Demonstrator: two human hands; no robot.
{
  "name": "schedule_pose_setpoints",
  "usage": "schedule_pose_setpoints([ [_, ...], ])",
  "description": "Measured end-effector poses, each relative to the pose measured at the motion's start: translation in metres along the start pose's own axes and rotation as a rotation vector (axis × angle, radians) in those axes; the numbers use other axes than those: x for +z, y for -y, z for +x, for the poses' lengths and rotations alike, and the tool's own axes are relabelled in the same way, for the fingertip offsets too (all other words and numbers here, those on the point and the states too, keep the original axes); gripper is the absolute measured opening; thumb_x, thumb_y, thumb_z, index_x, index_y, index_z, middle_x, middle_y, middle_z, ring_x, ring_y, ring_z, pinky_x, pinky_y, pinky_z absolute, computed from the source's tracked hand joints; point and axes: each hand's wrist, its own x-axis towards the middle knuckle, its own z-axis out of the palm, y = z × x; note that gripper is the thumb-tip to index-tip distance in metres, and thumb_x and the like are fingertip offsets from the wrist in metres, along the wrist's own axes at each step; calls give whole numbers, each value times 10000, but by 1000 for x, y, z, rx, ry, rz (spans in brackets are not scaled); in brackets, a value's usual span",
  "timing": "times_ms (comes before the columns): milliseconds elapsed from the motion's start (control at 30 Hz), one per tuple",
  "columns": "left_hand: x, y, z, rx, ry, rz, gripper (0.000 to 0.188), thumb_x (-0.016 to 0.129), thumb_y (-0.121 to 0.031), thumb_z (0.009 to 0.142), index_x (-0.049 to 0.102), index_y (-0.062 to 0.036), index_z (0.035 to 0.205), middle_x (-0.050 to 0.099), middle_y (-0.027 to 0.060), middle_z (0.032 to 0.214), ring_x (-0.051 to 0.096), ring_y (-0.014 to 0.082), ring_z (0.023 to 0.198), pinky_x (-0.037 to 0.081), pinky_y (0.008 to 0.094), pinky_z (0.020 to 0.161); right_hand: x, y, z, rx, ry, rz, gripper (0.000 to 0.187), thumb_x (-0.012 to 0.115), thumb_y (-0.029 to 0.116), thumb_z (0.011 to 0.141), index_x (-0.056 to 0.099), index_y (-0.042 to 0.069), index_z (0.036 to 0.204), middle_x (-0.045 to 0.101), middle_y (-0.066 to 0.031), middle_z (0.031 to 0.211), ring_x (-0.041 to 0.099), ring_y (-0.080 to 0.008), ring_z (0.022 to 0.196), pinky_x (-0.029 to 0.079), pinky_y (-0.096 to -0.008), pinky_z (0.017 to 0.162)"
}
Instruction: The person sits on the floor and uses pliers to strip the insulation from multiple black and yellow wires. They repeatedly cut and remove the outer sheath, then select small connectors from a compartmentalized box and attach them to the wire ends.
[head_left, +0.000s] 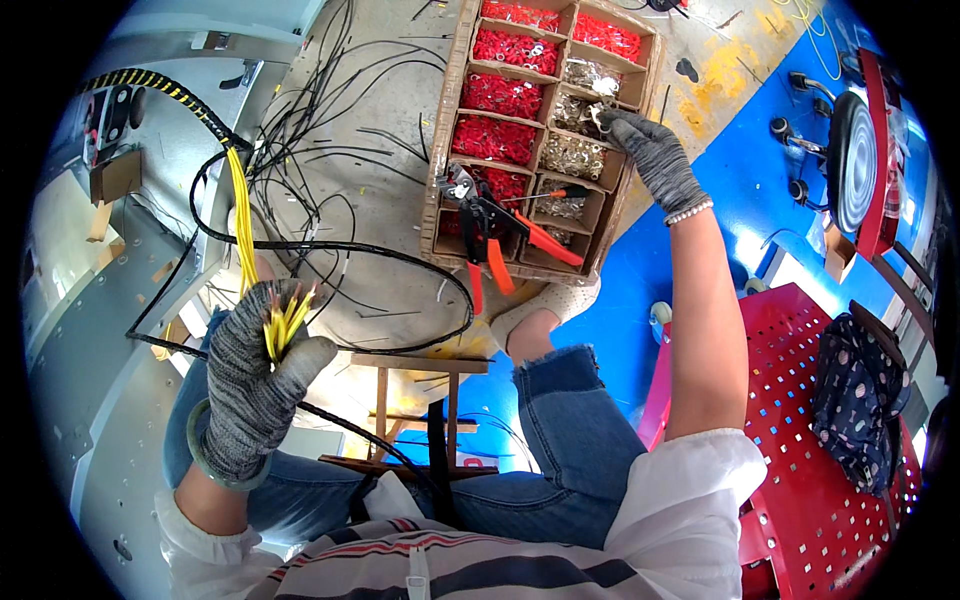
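**Left of centre, a fistful of yellow wires (pixel 283 328)**

Their ends could splay if the grip slackens; a jolted cardboard box (pixel 452 95), upper centre, could shed the red-handled pliers (pixel 487 213). The left hand (pixel 250 365) curls its fingers closed around the wires; the right hand (pixel 652 160) bunches its fingertips at silver ring terminals (pixel 572 112), upper right; whether one is pinched is unclear.

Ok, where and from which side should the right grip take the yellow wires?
Probably best: the stretch of yellow wires just above the left grip, coming from the right. There the strands run bunched and nearly straight below the striped cable sleeve, while their ends splay beside the left thumb.
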Motion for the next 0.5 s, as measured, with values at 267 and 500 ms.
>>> schedule_pose_setpoints([
  [267,0,0,7,-26,-56,-20,292,623,-93,751,548,-26,1025,587,35,889,501,65,737,419,201,654,-5,6,-1,149,-12,107,294,562,213,833,578,3,1038,612,-45,955,559,-94,848,454,-217,767],
  [500,1,6,6,60,-55,22,265,599,-80,770,549,-30,1025,590,29,883,511,64,740,426,201,645,-7,16,2,160,-137,40,247,636,181,768,625,-19,911,626,-57,780,570,-82,686,478,-201,631],
])
